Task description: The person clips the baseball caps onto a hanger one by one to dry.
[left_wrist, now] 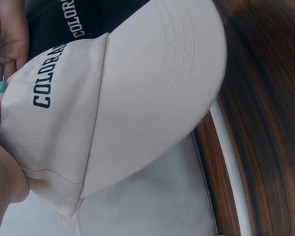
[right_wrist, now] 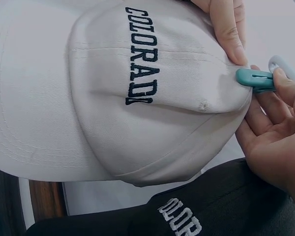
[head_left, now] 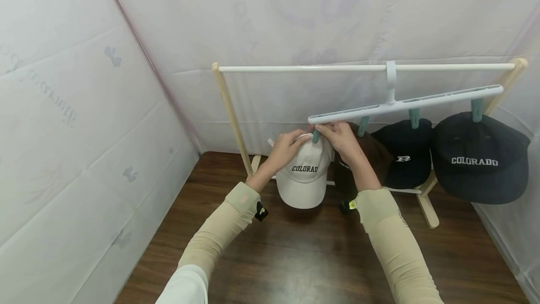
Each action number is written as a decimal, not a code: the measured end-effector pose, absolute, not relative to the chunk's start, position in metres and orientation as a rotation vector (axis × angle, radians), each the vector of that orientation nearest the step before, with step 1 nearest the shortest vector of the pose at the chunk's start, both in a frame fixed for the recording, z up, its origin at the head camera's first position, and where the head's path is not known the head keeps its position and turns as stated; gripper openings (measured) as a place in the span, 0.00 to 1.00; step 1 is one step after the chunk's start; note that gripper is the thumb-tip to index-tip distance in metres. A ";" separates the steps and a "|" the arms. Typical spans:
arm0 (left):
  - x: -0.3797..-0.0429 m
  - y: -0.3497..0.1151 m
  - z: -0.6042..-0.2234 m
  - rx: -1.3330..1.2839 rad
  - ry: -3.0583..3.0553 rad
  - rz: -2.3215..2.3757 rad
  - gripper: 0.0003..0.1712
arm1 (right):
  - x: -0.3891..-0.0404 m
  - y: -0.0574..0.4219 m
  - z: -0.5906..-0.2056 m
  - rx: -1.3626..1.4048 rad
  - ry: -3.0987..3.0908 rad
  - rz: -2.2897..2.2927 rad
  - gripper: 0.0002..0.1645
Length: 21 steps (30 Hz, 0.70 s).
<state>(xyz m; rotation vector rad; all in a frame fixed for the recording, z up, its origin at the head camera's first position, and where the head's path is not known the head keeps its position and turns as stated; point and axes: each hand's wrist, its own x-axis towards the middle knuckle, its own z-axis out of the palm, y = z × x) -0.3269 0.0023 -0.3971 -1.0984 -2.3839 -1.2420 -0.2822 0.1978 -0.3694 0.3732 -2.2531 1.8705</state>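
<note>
A white cap (head_left: 300,191) with COLORADO lettering hangs brim down at the low left end of a pale blue hanger (head_left: 447,99). My left hand (head_left: 283,150) pinches the top of its crown. Just beside those fingers, a teal clip (right_wrist: 250,78) bites the crown's edge, and my right hand (right_wrist: 275,128) pinches the clip's outer end between thumb and fingers. A dark brown cap (head_left: 377,154) hangs from another clip (head_left: 363,126) right behind my right hand and wrist, which partly hide it.
Two black caps, one with an R (head_left: 402,172) and one reading COLORADO (head_left: 481,177), hang from clips farther right. The hanger hooks over the white rail (head_left: 295,68) of a wooden-legged rack (head_left: 229,111) on a brown wooden table (head_left: 287,262). White sheeting (head_left: 105,144) encloses the sides and back.
</note>
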 end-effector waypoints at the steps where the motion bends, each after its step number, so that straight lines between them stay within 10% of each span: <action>1: -0.327 0.002 -0.397 -1.100 -2.382 -1.242 0.18 | -0.282 0.198 -0.369 0.374 -2.254 1.867 0.23; 21: -0.325 -0.001 -0.399 -1.100 -2.351 -1.198 0.17 | -0.275 0.196 -0.371 0.394 -2.339 1.778 0.25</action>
